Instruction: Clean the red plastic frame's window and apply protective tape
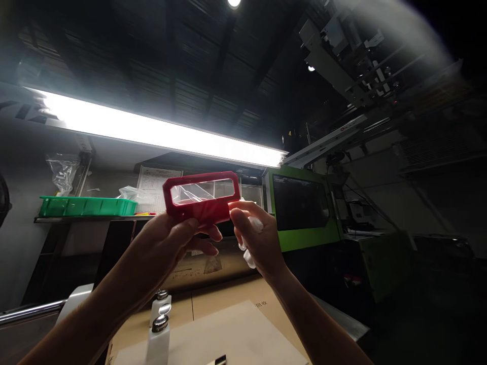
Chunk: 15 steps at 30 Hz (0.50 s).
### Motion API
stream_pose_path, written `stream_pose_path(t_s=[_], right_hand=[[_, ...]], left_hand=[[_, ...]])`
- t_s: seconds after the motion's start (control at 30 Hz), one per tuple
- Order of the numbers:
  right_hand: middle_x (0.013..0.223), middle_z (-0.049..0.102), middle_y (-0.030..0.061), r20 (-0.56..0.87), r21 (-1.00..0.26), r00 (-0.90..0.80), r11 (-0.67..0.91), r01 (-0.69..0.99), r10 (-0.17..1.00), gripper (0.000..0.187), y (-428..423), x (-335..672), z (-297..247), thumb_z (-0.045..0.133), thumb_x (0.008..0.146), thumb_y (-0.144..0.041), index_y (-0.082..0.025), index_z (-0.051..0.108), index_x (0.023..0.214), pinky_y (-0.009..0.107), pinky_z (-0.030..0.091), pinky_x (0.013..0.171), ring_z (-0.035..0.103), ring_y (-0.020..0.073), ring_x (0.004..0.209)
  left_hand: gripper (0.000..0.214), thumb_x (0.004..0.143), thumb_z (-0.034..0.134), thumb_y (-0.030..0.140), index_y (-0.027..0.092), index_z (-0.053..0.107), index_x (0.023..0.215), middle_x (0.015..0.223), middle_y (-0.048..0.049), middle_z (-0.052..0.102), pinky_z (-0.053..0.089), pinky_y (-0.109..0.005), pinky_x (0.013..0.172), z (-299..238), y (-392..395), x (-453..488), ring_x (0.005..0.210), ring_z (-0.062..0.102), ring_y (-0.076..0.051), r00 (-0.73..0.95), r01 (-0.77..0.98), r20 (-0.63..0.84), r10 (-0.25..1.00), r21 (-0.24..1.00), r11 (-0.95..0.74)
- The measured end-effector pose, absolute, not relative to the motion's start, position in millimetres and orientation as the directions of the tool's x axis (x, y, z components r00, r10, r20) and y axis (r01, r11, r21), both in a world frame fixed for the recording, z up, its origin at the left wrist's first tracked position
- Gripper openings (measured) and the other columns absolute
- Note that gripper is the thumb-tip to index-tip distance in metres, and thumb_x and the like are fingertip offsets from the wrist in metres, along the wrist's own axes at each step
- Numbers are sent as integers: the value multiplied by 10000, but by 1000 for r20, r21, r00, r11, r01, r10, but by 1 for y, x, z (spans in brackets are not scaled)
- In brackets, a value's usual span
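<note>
A red plastic frame (203,212) with a long window, clear or see-through in the middle, is held up under the bright tube lamp. My left hand (177,235) grips its lower left part, thumb on the near face and some fingers spread below. At the lower right corner, my right hand (261,235) pinches the frame between thumb and forefinger. A crumpled white cloth or tissue (250,258) is tucked in the other fingers of that hand. Whether the window has a clear pane I cannot tell.
Below stand two white pump bottles (159,344) with metal tops on a cardboard-covered table (224,329). A green tray (87,207) sits on a shelf at left, beneath the tube lamp (152,133). A green machine (304,203) stands at right.
</note>
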State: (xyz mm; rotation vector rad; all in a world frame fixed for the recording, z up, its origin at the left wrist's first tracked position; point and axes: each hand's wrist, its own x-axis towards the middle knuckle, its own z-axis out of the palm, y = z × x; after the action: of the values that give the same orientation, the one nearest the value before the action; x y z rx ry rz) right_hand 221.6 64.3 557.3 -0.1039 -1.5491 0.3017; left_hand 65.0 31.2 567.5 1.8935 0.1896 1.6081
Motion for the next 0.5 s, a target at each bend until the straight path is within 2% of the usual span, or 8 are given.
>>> stream_pose_path(t_s=[0.1, 0.2, 0.37, 0.5], right_hand=[[467, 419, -79, 962, -264, -113, 956, -125, 251, 219, 65, 221, 557, 627, 813, -392, -200, 634, 709, 213, 251, 398, 327, 50, 408], [470, 409, -74, 951, -289, -148, 949, -124, 271, 301, 63, 220, 556, 620, 821, -359, -182, 572, 583, 211, 258, 413, 322, 48, 427], [461, 424, -73, 936, -344, -115, 933, -111, 332, 293, 63, 216, 552, 639, 801, -360, -184, 592, 571, 218, 275, 421, 330, 54, 423], [481, 438, -66, 935, -343, -136, 934, -100, 328, 295, 67, 213, 549, 647, 796, -341, -182, 576, 558, 220, 268, 428, 336, 57, 442]], left_hand=[[134, 763, 656, 206, 237, 722, 875, 830, -4, 731, 567, -193, 533, 563, 37, 66, 691, 656, -143, 271, -318, 810, 520, 586, -746], [171, 771, 643, 198, 238, 719, 918, 860, -14, 736, 575, -203, 583, 559, 41, 65, 731, 662, -151, 278, -359, 773, 570, 634, -685], [220, 792, 617, 290, 207, 703, 977, 966, -56, 737, 586, -253, 647, 554, 44, 68, 834, 672, -203, 301, -394, 715, 631, 696, -601], [222, 776, 672, 341, 222, 706, 960, 911, -34, 747, 554, -172, 587, 553, 46, 70, 698, 665, -130, 271, -322, 715, 644, 698, -640]])
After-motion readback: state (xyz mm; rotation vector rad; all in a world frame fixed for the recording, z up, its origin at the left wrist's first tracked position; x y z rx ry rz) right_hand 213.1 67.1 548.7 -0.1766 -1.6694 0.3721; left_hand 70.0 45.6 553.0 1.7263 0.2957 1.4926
